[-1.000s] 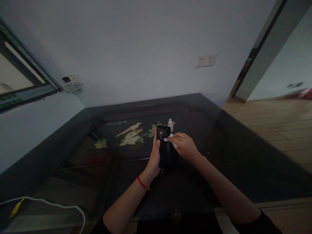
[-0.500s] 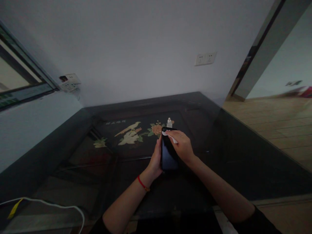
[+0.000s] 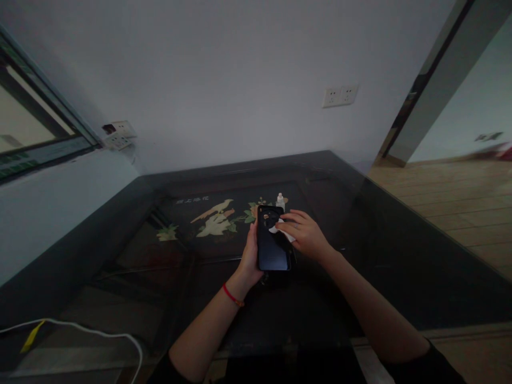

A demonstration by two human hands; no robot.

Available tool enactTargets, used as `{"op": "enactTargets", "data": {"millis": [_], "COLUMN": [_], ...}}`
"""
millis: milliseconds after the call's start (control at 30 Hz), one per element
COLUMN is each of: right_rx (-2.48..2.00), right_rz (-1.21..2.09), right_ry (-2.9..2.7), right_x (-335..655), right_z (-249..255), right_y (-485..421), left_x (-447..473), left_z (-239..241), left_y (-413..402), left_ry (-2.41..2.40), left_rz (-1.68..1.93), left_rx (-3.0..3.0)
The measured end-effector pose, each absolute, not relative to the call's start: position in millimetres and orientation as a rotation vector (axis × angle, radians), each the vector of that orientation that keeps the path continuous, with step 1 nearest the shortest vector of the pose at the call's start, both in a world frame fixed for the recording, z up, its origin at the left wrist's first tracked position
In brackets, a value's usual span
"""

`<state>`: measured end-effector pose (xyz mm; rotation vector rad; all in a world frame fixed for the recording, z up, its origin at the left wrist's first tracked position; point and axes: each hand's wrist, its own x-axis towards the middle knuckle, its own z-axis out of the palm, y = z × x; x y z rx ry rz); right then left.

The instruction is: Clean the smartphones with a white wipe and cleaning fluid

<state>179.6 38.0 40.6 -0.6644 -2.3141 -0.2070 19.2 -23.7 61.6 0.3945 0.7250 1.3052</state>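
A dark smartphone (image 3: 273, 252), its back with a round camera module facing up, is gripped along its left edge by my left hand (image 3: 250, 256), which wears a red cord bracelet at the wrist. My right hand (image 3: 307, 234) pinches a white cloth or tissue (image 3: 287, 234) against the phone's back, by the camera module. Just beyond the phone stands a small clear bottle (image 3: 280, 201) with a white cap, upright on the dark glossy table (image 3: 384, 256). The phone's lower right edge shows a second dark layer I cannot make out.
Inlaid flowers and a bird (image 3: 216, 218) decorate the tabletop. A white cable (image 3: 92, 336) with a yellow tag (image 3: 32, 337) runs at the lower left. Wall sockets (image 3: 340, 96) sit above the table, with more sockets (image 3: 119, 134) by the window. Wooden floor (image 3: 448, 208) lies to the right.
The phone has shifted slightly left and up and turned flatter, showing more of its back. My right hand with the white cloth has slid off the camera module's top towards its lower right.
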Motion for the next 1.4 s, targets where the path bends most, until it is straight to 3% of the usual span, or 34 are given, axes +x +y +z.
{"op": "enactTargets", "data": {"millis": [267, 933, 1167, 1400], "right_rx": [-0.736, -0.52, -0.807, -0.759], "right_rz": [-0.241, -0.259, -0.293, -0.121], "right_ry": [-2.069, -2.437, -2.386, -2.264], "right_x": [181.0, 186.1, 183.7, 158.4], "right_z": [42.7, 45.6, 44.6, 44.2], "right_y": [37.8, 44.3, 41.8, 20.2], "left_x": [19.2, -1.8, 7.0, 15.4], "left_z": [57.6, 63.6, 59.4, 49.5], "left_y": [-27.7, -23.8, -22.1, -23.3], "left_ry": [0.661, 0.588, 0.805, 0.786], "left_rz": [1.109, 0.848, 1.094, 1.479], "left_rx": [0.462, 0.493, 0.499, 0.618]}}
